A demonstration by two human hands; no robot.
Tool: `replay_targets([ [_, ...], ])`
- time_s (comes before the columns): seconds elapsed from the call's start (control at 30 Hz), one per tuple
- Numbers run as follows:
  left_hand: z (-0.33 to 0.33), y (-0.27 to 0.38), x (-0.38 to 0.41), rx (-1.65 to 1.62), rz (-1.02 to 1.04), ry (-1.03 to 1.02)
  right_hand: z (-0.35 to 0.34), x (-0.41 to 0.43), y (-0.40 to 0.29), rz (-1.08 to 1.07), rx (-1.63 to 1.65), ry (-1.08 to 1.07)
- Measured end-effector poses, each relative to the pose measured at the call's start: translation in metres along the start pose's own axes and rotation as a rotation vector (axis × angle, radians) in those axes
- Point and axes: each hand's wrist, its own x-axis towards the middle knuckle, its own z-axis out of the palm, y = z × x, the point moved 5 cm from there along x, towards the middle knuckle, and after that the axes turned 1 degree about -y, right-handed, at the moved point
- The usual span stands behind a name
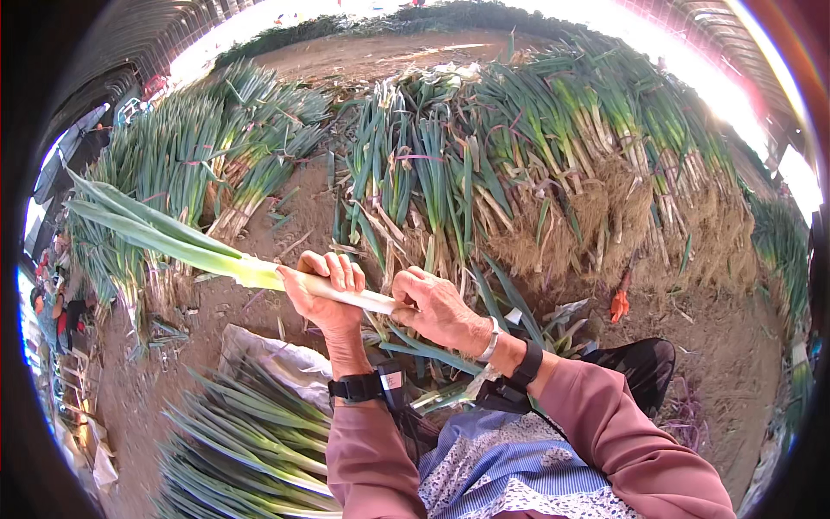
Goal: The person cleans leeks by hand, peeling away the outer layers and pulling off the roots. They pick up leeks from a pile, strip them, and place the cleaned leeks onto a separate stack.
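Observation:
A large green onion (259, 272) lies across both hands, its green leaves pointing to the upper left and its white stalk towards the centre. My left hand (331, 289) is closed around the pale stalk, thumb on the near side. The fingers of my right hand (438, 308) pinch the white end; whether roots are on it is hidden by the fingers. Below my left forearm, a pile of green onions with pale stalks (259, 447) rests beside a whitish sack (279, 357). Loose green leaves (434, 353) lie under my wrists.
Bundles of green onions with dry roots (583, 188) spread across the far side. Another group (194, 149) stands at the upper left. An orange object (620, 306) lies on the dirt ground (726, 350) at the right. People (58, 311) are at the far left edge.

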Motion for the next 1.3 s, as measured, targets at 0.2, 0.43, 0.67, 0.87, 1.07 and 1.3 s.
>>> replay_targets([
  [0.2,-0.002,0.0,0.001,-0.046,-0.046,-0.103,0.003,0.003,0.0,-0.045,0.144,-0.031],
  [0.43,0.003,-0.005,-0.002,-0.001,-0.033,0.003,-0.002,-0.003,-0.006,-0.073,0.061,-0.033],
  [0.67,-0.011,-0.011,-0.003,0.073,-0.016,0.137,0.01,-0.015,-0.015,-0.172,-0.238,0.056],
  [0.87,-0.01,-0.015,-0.007,0.138,-0.007,0.296,0.015,-0.027,-0.019,-0.179,-0.371,0.094],
  [1.07,-0.014,-0.016,-0.009,0.183,-0.067,0.414,0.028,-0.061,-0.01,-0.213,-0.37,-0.049],
  [1.3,-0.009,-0.008,-0.005,0.32,-0.004,0.405,0.028,-0.173,0.109,0.201,-0.633,-0.75],
])
